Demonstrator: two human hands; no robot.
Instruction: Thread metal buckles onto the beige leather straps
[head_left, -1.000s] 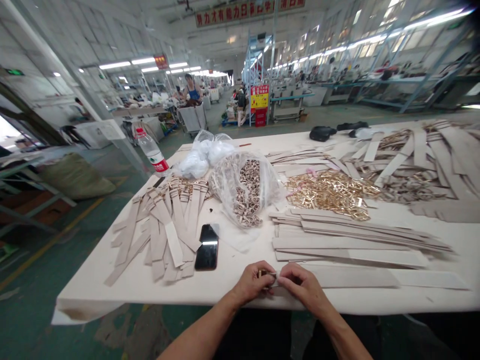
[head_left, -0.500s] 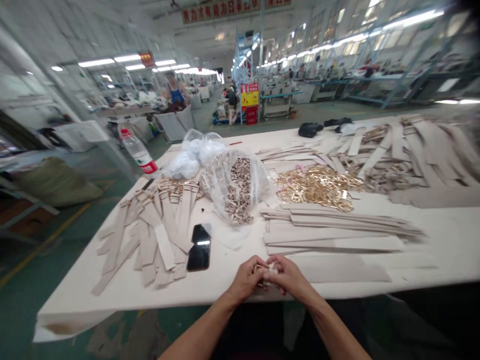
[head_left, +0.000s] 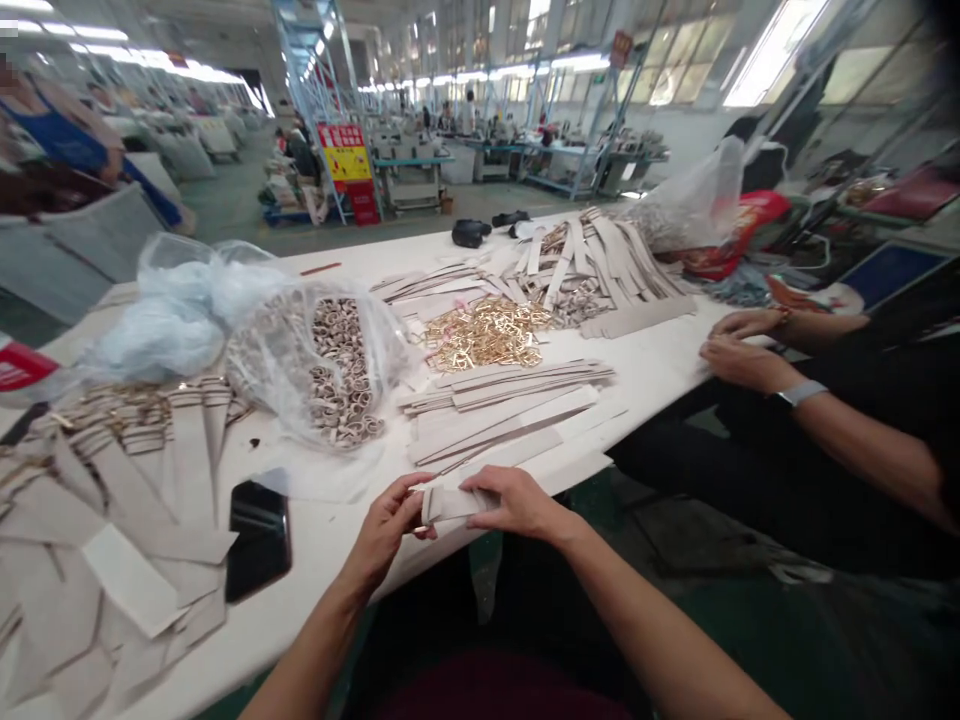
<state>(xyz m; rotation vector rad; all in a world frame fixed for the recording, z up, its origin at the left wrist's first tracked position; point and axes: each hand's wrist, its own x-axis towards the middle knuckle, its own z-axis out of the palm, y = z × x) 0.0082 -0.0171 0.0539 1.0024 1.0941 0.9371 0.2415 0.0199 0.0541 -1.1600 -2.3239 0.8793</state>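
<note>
Between my hands, near the front edge of the table, is a short beige strap [head_left: 452, 503] with a band or loop around its left end. My left hand [head_left: 391, 522] pinches that looped end. My right hand [head_left: 514, 503] is closed on the strap's other end, thumb below and fingers on top. Just beyond lie long flat beige strips [head_left: 510, 420] in a stack. Further back sits a heap of gold-coloured metal buckles [head_left: 487, 335]. To the left, a clear plastic bag [head_left: 262, 345] stands open with many small beige loops [head_left: 349, 390] in it.
A black phone [head_left: 259, 540] lies left of my hands, beside a pile of buckled straps [head_left: 150, 530]. More strips [head_left: 600, 260] are heaped at the back. At the right, a co-worker's hands [head_left: 750, 350] work at the table edge.
The view has swung to the right, bringing the co-worker's hands in. My hands have moved apart, and the strap now shows stretched between them.
</note>
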